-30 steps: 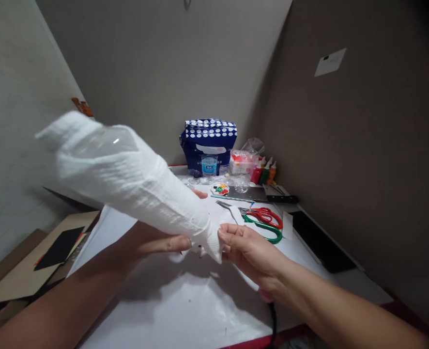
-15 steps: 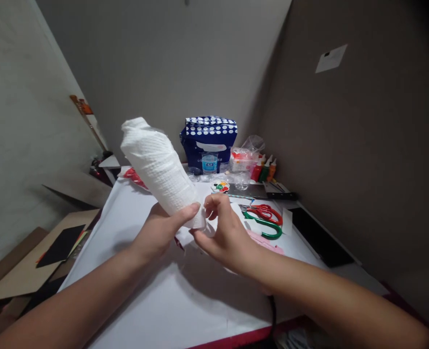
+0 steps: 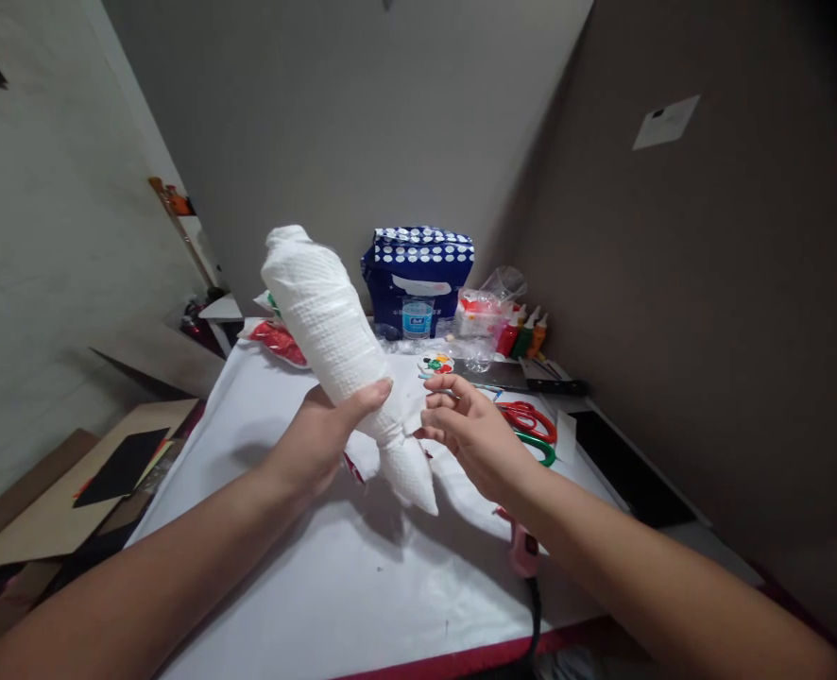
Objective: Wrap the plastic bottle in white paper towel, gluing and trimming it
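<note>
A bottle-shaped form wrapped in white textured paper towel [image 3: 330, 321] is held tilted above the table, its narrow neck up to the left. From its lower end a pointed twist of the same towel [image 3: 408, 477] hangs down. My left hand [image 3: 319, 425] is closed around the lower body, thumb on top. At the right side of that end, my right hand [image 3: 471, 430] pinches the edge of a loose white flap [image 3: 410, 404], which looks like paper towel. Below my right wrist lies a pink glue gun [image 3: 523, 550] with a black cord.
Red-handled scissors [image 3: 532, 422] and green-handled scissors [image 3: 542, 450] lie at the right. Farther back are a paint palette [image 3: 435, 365], a dark blue bag [image 3: 418, 279] and paint bottles [image 3: 524, 335]. A red packet [image 3: 277, 342] rests at the back left of the white-covered table [image 3: 305, 586].
A pointed towel end now shows below the wrapped form. My right hand has shifted slightly right and pinches a white flap. The glue gun has come into clearer view.
</note>
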The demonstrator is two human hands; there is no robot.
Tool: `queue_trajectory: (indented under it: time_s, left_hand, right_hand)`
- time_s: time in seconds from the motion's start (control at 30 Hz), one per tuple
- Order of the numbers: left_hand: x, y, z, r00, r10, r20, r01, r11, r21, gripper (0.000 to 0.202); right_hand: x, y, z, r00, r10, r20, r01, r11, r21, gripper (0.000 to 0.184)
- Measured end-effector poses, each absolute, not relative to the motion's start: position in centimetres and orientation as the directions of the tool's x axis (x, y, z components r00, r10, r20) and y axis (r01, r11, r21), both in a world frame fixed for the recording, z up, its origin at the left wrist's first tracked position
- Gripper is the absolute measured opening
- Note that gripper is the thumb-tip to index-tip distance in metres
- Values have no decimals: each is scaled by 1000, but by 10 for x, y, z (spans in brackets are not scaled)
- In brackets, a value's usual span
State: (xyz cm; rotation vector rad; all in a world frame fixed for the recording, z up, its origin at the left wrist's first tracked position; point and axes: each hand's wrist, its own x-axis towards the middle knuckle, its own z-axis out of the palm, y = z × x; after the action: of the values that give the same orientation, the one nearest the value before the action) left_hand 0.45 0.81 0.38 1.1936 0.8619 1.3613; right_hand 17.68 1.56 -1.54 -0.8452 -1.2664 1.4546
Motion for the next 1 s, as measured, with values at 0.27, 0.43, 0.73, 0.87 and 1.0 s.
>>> queue_trajectory:
  time_s: [0.27, 0.43, 0.73, 0.87, 1.0]
  left_hand:
    - [7, 7, -2, 66, 984, 166, -256, -144, 956, 30]
    - [7, 5, 0, 87, 982, 167, -259, -140, 956, 33]
    - [-16, 23, 10, 59, 998, 37, 20, -38, 999, 54]
    - [-29, 35, 16, 124, 988, -91, 108, 78, 991, 65]
    - [-48, 44, 26, 84, 995, -53, 125, 42, 991, 38]
  right_hand:
    - [172, 5, -9, -300, 944, 139, -91, 117, -989, 46]
    - [160, 2, -4, -244, 950, 195, 41, 211, -977, 51]
    - [170, 11, -12, -376, 926, 27, -226, -63, -972, 36]
    - [181, 11, -14, -414, 908, -60, -276, -188, -943, 32]
    - [193, 9, -11, -467, 873, -139, -307, -307, -901, 34]
